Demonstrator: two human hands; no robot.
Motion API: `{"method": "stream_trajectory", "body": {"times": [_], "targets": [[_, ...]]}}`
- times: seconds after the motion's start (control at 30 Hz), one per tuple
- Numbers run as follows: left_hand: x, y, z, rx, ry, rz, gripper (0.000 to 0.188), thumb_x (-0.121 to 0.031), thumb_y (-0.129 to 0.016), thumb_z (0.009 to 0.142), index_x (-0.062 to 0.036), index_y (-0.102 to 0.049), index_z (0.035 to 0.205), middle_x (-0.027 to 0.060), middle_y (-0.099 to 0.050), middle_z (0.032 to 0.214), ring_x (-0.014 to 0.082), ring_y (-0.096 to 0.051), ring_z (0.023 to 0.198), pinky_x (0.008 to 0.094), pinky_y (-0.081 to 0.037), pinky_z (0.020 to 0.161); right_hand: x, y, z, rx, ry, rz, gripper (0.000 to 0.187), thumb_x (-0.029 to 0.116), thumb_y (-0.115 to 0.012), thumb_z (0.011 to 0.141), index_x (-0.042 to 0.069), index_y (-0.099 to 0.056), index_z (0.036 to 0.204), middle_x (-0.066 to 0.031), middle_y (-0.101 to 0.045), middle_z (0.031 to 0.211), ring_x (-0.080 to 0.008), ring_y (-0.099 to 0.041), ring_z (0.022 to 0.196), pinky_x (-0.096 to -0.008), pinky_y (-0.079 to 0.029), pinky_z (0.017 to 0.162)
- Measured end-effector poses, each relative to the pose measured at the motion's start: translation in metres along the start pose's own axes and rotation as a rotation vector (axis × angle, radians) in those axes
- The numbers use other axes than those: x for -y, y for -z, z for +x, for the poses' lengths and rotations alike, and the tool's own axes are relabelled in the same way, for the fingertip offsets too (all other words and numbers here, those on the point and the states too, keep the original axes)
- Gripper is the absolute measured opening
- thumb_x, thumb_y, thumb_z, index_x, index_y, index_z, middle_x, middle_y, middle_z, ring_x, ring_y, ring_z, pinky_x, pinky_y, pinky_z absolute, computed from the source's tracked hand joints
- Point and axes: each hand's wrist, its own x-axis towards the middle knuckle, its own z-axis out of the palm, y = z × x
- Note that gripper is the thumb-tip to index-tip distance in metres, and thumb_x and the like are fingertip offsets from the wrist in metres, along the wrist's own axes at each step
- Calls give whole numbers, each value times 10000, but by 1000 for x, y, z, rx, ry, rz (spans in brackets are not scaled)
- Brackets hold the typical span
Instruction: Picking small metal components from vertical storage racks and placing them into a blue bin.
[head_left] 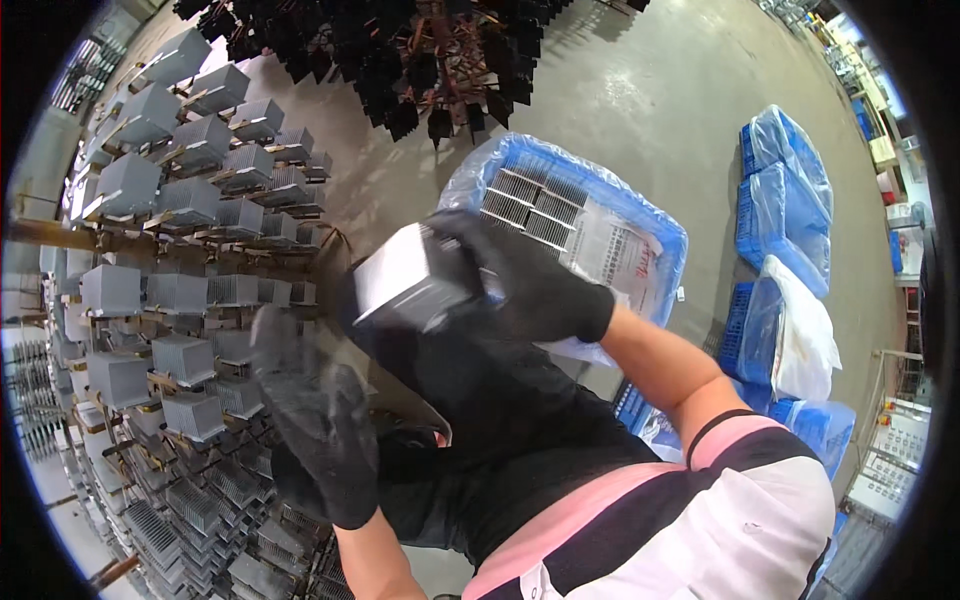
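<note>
Silver heat sink (405,278) was grasped in right hand (525,280), left of left edge of blue crate (610,185); long axis could not be told. Left hand (322,425) was held farther from crate, fingers released.

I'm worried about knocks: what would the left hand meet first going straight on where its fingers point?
For the left hand, likely the grey blocks on the rack; depth is unclear.
</note>
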Motion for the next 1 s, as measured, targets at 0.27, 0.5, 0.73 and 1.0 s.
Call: {"method": "stream_trajectory", "body": {"times": [0.27, 0.5, 0.73, 1.0], "targets": [[57, 43, 7, 60, 87, -52, 513, -204, -540, 992, -12, -388, 1442, 135, -486, 1404, 245, -483, 1311, 353, -435, 1051, -169, -22, -127, 22, -476, -383, 676, 220, -768, 662, 32, -480, 1245, -232, -522, 1114, -436, -556, 1024, -498, -469, 881], [103, 78, -14, 25, 219, 128, 457, -185, -564, 981, -1, -460, 1387, 120, -518, 1364, 221, -529, 1216, 343, -456, 994, -227, -62, -133, 200, -394, -800, 650, 320, -741, 693, 80, -509, 1250, -205, -567, 1066, -391, -579, 974, -491, -457, 800], [81, 75, -26, -2, 24, 366, 356, -145, -549, 969, 5, -541, 1292, 120, -591, 1237, 244, -569, 1148, 349, -436, 999, -244, -76, -120, 104, -139, -758, 635, 353, -748, 692, 110, -563, 1249, -179, -616, 983, -374, -591, 958, -539, -440, 765], [42, 121, 11, -337, -42, 357, 379, -172, -598, 945, 9, -552, 1275, 121, -604, 1237, 286, -568, 1144, 394, -412, 1029, -101, -48, 19, -101, 97, -413, 405, 227, -702, 844, 36, -618, 1190, -183, -650, 1106, -380, -603, 1050, -450, -475, 889]]}}
